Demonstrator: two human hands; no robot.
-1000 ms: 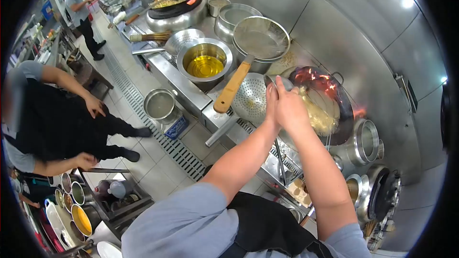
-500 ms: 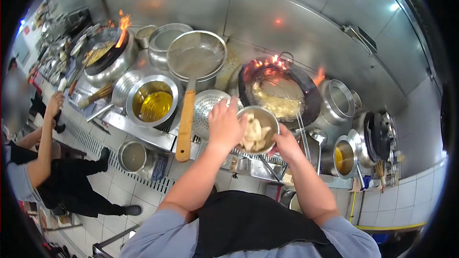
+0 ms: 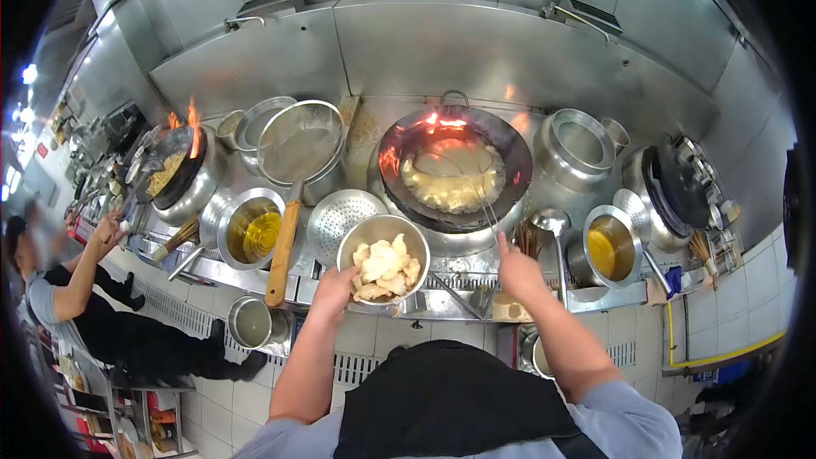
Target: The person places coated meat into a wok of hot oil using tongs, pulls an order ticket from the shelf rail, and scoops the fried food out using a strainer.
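My left hand (image 3: pixel 334 291) grips the near left side of a metal bowl (image 3: pixel 416 240), which holds pale, chunky pieces of food (image 3: pixel 387 269). The bowl is in front of the stove, just left of the wok (image 3: pixel 514 140). Closed around the end of a thin wire handle, my right hand (image 3: pixel 520 274) holds a wire skimmer (image 3: pixel 486 204). Its round head lies in the wok, within bubbling, pale yellow liquid. Flames glow along the wok's far and left sides. What lies beneath the liquid is hidden.
A perforated ladle (image 3: pixel 344 219) rests left of the wok, beside a wooden-handled strainer (image 3: pixel 285 242) and an oil pot (image 3: pixel 255 234). To the right are a ladle (image 3: pixel 552 223) and another oil pot (image 3: pixel 610 248). A co-worker (image 3: pixel 110 306) stands far left near a flaming wok (image 3: pixel 180 174).
The bowl has moved left and is now in my left hand alone. My right hand has let go of it and taken the skimmer's handle. The view has turned right.
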